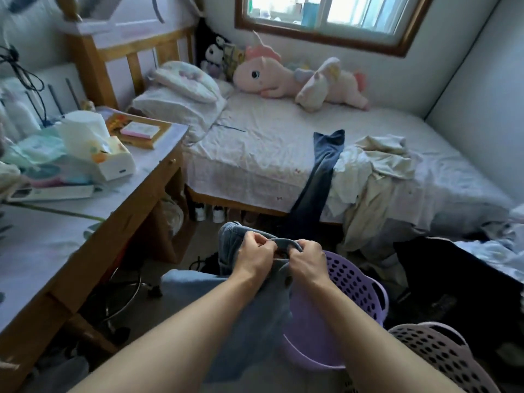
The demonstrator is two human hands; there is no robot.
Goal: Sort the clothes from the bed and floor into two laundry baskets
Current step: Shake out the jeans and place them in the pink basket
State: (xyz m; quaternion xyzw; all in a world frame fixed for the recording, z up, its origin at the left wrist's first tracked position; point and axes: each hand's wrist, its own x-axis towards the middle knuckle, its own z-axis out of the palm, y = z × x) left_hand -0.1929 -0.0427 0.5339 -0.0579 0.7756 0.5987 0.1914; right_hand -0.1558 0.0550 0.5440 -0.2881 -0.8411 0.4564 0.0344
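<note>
Both hands gripped a pair of light blue jeans at the waistband: the left hand and the right hand had fingers curled tight round the band, almost touching, probably to hold the garment up for a look before choosing its basket. The jeans hung at six o'clock, partly over the near rim of the purple basket, which stood just at five o'clock from the hands; the pink basket sat beside it, further toward five. At one o'clock a dark blue garment draped off the bed edge toward the floor, touching a pale heap of clothes at two o'clock, apparently still unsorted. A cluttered table lay at nine o'clock.
</note>
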